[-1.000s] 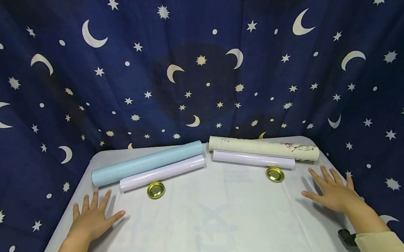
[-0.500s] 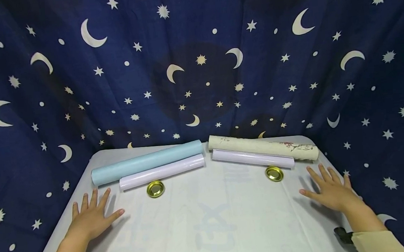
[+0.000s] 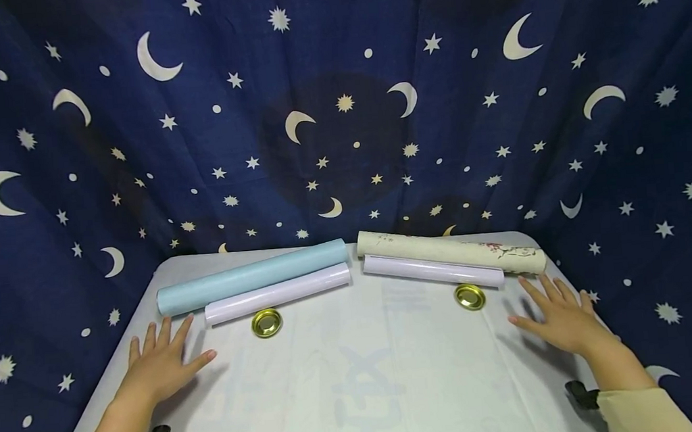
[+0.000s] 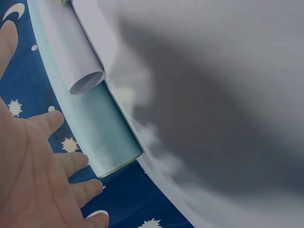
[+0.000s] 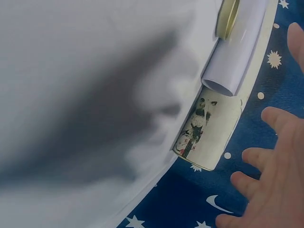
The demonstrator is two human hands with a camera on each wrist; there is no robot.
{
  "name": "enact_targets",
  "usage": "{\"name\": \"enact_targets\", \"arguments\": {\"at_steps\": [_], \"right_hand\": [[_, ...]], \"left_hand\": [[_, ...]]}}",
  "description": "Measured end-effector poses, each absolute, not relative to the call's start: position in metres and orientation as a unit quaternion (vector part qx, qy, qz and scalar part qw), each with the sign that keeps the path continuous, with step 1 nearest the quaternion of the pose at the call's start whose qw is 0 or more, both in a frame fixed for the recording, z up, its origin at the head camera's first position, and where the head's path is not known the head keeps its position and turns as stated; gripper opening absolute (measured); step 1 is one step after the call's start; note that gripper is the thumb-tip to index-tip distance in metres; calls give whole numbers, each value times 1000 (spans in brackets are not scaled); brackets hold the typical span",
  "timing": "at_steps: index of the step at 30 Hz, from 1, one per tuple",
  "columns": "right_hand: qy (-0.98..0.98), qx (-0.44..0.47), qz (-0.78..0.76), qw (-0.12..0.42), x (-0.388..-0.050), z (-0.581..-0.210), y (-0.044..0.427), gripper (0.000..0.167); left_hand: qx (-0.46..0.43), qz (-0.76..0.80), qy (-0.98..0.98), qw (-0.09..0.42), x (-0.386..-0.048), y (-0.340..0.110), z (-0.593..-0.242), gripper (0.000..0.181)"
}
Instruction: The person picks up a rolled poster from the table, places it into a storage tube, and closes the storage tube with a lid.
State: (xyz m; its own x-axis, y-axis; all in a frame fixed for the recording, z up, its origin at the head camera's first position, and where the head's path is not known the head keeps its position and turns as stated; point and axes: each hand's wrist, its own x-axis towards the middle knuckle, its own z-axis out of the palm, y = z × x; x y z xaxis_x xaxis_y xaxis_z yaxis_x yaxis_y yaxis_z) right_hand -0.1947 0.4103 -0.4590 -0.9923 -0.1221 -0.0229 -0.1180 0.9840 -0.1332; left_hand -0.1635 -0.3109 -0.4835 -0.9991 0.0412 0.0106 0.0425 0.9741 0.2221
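Note:
My left hand (image 3: 159,366) hovers above the table's left side with fingers spread, holding nothing. Just beyond its fingertips lies a light blue roll (image 3: 247,278), with a thinner pale lilac roll (image 3: 279,294) along its front. On the right, my right hand (image 3: 564,321) is likewise spread and holds nothing. It is nearest a cream roll printed with blossom branches (image 3: 452,248); a second pale lilac roll (image 3: 432,271) lies against that one. The blue roll (image 4: 107,133) in the left wrist view and the cream roll (image 5: 209,128) in the right wrist view stand apart from the fingers.
Two small gold dishes, a left one (image 3: 266,323) and a right one (image 3: 470,296), sit in front of the lilac rolls. A white cloth with faint blue marks covers the table (image 3: 359,378). Behind it hangs a dark blue curtain (image 3: 340,135) with moons and stars.
Both hands have shifted slightly forward, toward the rolls, with fingers still spread. The right hand has also drifted a little to the left. Rolls and dishes stay in place.

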Motion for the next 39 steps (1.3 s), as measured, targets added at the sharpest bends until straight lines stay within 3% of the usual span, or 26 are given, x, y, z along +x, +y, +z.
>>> {"name": "enact_targets", "arguments": {"at_steps": [18,25,39], "right_hand": [[988,-111,-104,-28,-214,-444,388,87],[981,-147,-109,-57,-226,-438,374,77],[972,-179,-139,-65,-245,-431,350,62]], "left_hand": [[-81,-117,-989,44,-193,-285,-473,89],[-108,-116,-986,59,-209,-275,-472,82],[-135,-142,-978,67,-230,-254,-470,71]]}}
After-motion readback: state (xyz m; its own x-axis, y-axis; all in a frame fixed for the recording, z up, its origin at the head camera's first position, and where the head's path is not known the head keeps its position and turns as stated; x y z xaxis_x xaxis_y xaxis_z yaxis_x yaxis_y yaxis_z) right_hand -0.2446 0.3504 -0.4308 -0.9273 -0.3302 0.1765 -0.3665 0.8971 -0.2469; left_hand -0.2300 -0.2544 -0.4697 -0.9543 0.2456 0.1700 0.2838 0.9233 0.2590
